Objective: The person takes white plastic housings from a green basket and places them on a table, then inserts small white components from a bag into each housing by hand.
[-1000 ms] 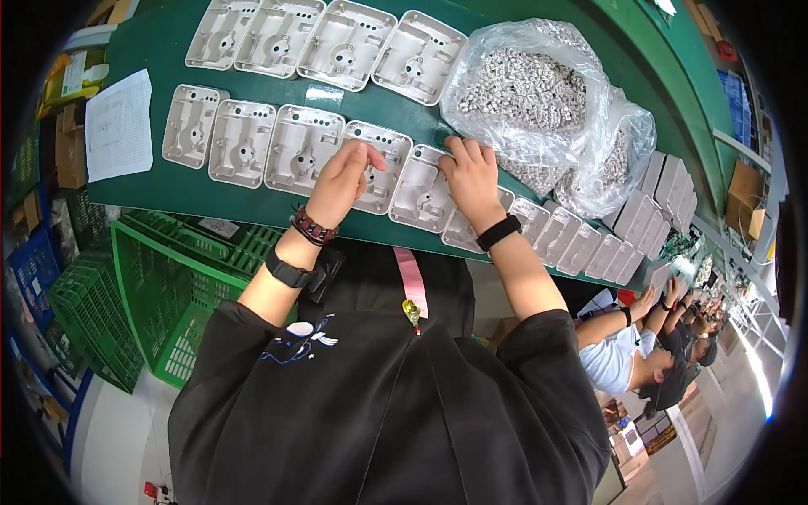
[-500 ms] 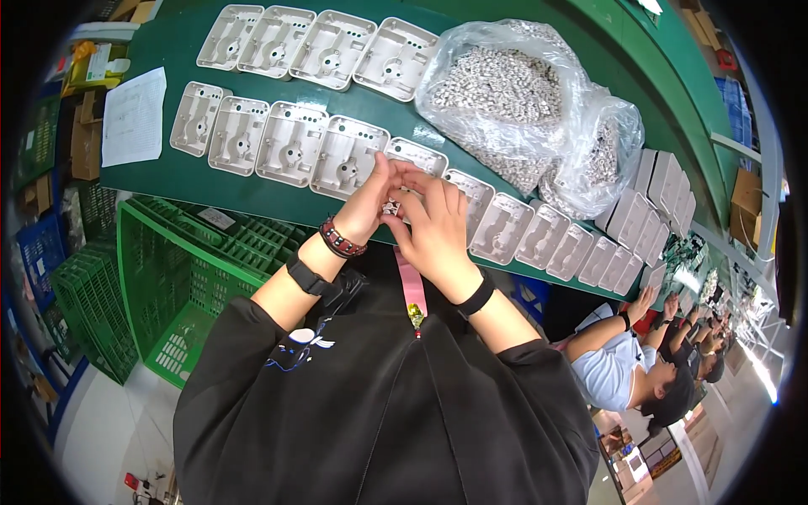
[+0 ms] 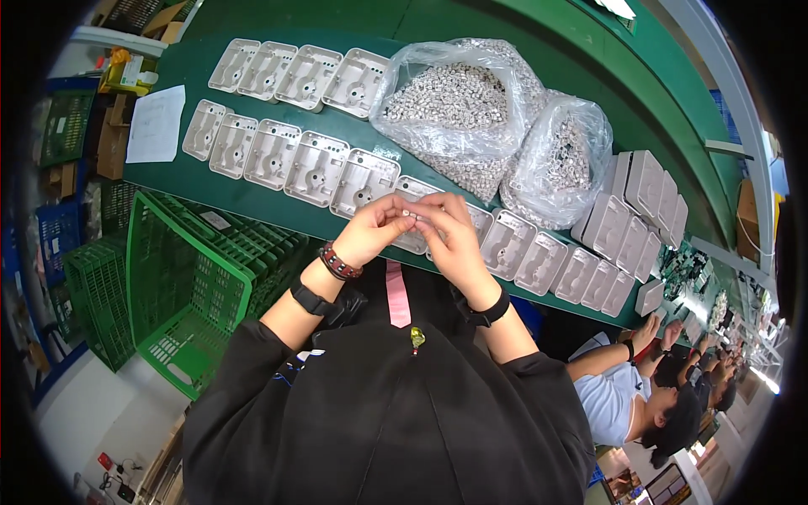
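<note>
Small metal part is up at the fingertips, above the near edge of the table. Two bright bits show there – we can't tell if that's one piece or two, and most of it is covered by fingers. Left hand: thumb and index closed on it. Right hand: also pinched on it from the other side, fingertips nearly meeting the left's; its curled fingers are hard to separate.

Right under the hands, one grey housing is mostly hidden; we only get its far end and a bit of the near end. Left of it, an open housing shows its interior clearly. The near row runs on to the right, bunching up visually toward the fisheye rim.

Far side: a back row of housings, its right end just beside a clear bag of small metal parts. Second bag sits next to it – plastic glare blurs the contents. Paper sheet at left, print unreadable to us. Green crate below, partly behind the sleeve. Co-workers at far right are small and overlapping.
</note>
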Demonstrator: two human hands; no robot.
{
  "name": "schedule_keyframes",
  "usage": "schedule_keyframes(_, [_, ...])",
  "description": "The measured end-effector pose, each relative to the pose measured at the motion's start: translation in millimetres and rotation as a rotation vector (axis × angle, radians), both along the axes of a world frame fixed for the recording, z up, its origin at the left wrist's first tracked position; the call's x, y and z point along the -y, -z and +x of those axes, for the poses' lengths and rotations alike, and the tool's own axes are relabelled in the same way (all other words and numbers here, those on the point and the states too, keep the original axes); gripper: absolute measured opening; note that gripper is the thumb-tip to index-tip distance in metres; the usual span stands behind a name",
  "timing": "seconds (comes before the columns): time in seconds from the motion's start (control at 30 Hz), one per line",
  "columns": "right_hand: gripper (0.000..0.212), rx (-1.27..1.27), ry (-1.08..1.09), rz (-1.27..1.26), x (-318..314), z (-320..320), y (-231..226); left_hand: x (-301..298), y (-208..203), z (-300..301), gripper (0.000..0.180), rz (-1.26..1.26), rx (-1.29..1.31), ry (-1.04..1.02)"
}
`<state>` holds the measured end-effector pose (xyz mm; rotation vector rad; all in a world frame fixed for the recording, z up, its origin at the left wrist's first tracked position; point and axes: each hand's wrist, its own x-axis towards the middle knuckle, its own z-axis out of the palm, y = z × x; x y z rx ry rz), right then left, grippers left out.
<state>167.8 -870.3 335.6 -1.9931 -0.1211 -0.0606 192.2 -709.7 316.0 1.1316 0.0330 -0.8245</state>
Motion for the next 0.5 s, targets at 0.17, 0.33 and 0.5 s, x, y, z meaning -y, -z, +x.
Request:
schedule_keyframes(0.17, [0.012,-0.098,-0.156,0.149,-6,8,8,-23,8,-5,0.01,0.085,0.164,-0.042])
schedule_keyframes(0.33, [0.01,-0.279,-0.3,0.192,-39,28,18,-70,8,7,0.008,0.303,0.186,0.1])
schedule_keyframes(0.5, [0.008,-0.094,-0.209,0.187,-95,49,36,-122,16,27,0.01,0.525,0.27,0.091])
